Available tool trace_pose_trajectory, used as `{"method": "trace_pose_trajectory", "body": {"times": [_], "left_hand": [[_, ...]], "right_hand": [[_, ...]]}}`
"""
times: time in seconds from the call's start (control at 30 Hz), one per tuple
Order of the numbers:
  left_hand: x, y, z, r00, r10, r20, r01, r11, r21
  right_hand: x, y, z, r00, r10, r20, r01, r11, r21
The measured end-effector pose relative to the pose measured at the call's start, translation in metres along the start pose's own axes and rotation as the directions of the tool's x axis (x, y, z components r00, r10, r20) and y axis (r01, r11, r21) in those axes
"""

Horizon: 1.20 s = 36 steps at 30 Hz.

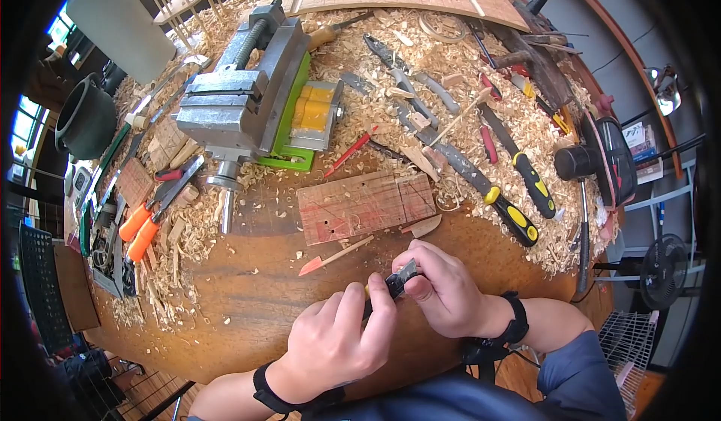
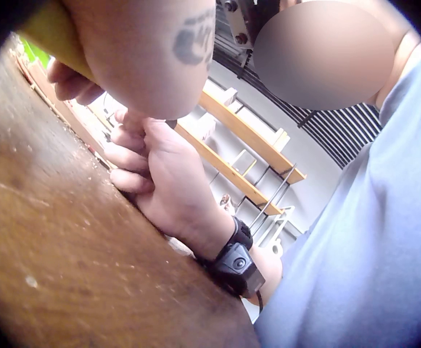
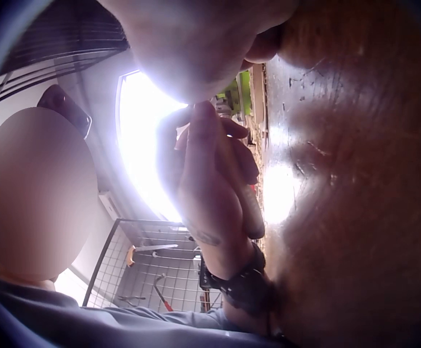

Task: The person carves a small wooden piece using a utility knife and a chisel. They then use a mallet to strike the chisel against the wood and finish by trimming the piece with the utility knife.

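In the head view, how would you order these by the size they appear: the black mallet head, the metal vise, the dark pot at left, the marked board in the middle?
Largest to smallest:
metal vise
marked board
dark pot
black mallet head

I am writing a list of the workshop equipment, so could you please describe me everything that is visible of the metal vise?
The vise is blocky and looks like bare silver-grey metal, with shiny faces. It has flat jaws, a threaded screw at the far end, and a round collar with a thin bar at the near end. It stands on the table among wood shavings, beside a bright green frame. The left hand and right hand are away from it.
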<state>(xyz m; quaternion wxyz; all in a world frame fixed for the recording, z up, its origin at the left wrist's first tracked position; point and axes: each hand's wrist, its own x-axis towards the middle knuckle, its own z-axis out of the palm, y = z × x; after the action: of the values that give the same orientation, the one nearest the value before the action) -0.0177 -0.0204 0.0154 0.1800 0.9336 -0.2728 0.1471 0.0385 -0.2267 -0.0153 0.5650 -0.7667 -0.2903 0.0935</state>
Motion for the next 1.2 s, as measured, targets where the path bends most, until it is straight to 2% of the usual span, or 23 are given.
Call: {"method": "trace_pose_trajectory", "body": {"times": [0.63,0.83,0.9,1.0,1.2], "left_hand": [[-0.0009,0.0004,-0.0022,0.999,-0.034,0.003,0.034,0.999,0.031],[0.0006,0.0005,-0.0035,0.999,-0.05,0.011,0.05,0.999,0.003],[0.0009,-0.0005,-0.0016,1.0,-0.031,-0.003,0.031,0.999,-0.034],[0.0007,-0.0008,0.0012,1.0,-0.021,-0.017,0.019,0.998,-0.064],[0.002,-0.0011,0.0008,1.0,-0.011,-0.013,0.01,0.996,-0.088]], "right_hand": [[-0.0018,-0.0022,-0.0012,0.999,0.043,-0.024,-0.043,0.999,-0.005],[0.001,-0.0006,-0.0031,1.0,0.005,-0.01,-0.005,1.0,0.003],[0.0024,-0.0025,-0.0055,0.999,0.0,0.049,0.0,1.0,0.005],[0.0025,-0.0027,-0.0064,0.998,-0.006,0.064,0.008,1.0,-0.021],[0.003,-0.0001,-0.0045,0.998,-0.041,0.054,0.042,0.999,-0.016]]}}
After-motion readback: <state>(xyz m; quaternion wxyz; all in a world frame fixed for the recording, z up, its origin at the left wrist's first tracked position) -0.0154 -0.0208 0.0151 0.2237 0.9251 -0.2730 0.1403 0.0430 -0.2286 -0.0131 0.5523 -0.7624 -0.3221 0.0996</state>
